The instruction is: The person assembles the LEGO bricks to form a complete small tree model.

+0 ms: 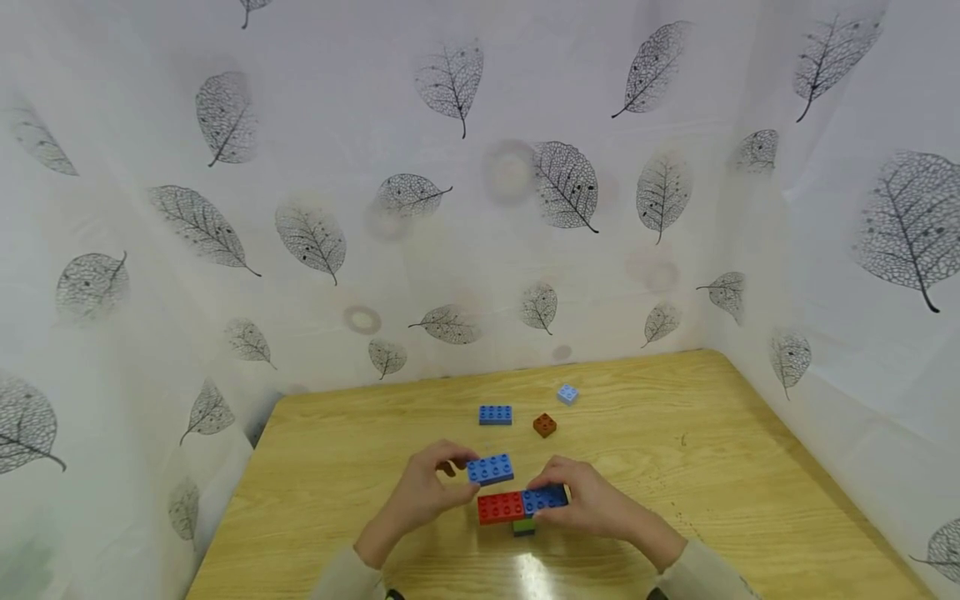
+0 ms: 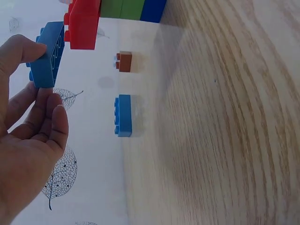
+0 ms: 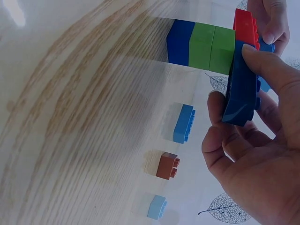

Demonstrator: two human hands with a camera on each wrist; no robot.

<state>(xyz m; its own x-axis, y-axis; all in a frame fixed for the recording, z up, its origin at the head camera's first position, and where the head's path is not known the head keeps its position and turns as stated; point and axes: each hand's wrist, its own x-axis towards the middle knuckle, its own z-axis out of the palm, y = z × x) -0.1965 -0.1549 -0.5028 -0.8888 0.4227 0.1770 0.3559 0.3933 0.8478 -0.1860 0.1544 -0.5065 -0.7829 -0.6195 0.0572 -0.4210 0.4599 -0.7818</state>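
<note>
My left hand [image 1: 426, 487] pinches a light blue toy brick [image 1: 490, 470] by its left end, studs up. It hangs in the air just behind and above a red brick [image 1: 500, 507]. A dark blue brick [image 1: 543, 499] lies end to end with the red one; my right hand [image 1: 588, 500] grips it between thumb and fingers. Both sit across the top of a narrow column. In the right wrist view the column shows two green bricks [image 3: 201, 45] over a blue brick [image 3: 179, 42] on the table.
Behind the column, a blue brick [image 1: 495, 415], a small brown brick [image 1: 544, 425] and a small pale blue brick [image 1: 567, 394] stand apart on the wooden table [image 1: 337, 450]. A white leaf-patterned sheet [image 1: 480, 250] hangs along the table's back and sides.
</note>
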